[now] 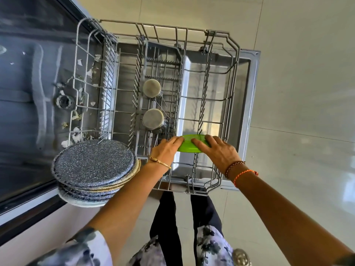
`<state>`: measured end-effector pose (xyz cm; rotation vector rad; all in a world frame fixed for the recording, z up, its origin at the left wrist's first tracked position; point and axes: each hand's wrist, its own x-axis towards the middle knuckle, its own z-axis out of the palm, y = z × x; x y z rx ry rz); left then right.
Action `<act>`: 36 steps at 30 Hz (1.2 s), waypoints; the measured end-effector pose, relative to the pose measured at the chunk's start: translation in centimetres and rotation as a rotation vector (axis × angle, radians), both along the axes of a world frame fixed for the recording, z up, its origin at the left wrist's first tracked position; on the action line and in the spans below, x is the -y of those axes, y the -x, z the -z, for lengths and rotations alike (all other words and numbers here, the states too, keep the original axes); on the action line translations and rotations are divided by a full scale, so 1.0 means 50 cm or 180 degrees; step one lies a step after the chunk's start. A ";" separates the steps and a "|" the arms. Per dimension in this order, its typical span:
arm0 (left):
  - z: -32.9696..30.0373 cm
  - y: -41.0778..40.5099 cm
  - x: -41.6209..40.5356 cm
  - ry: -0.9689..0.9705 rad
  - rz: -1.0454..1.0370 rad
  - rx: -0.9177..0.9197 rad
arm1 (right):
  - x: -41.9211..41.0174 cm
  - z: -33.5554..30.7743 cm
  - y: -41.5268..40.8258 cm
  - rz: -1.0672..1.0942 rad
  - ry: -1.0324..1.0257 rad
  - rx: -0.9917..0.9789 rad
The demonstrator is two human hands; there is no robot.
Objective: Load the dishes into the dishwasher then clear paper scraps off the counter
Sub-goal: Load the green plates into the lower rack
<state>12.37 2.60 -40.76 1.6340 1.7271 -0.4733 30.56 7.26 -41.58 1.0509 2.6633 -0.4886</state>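
While both hands reach into the pulled-out dishwasher rack, they hold a green plate on its edge among the wire prongs. The left hand curls over its left side; the right hand curls over its right. Two steel cups sit upside down nearby. A stack of speckled plates waits on the counter, near paper scraps.

- A home kitchen, seen from above.
- A dishwasher rack is pulled out at centre frame over its open door.
- Stacked speckled plates sit lower left.
- Pale floor tiles fill the right.
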 end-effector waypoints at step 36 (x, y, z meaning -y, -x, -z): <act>-0.390 -0.029 0.139 -0.2196 -0.2543 0.0345 | 0.151 -0.353 0.045 -0.0317 -0.0793 -0.1587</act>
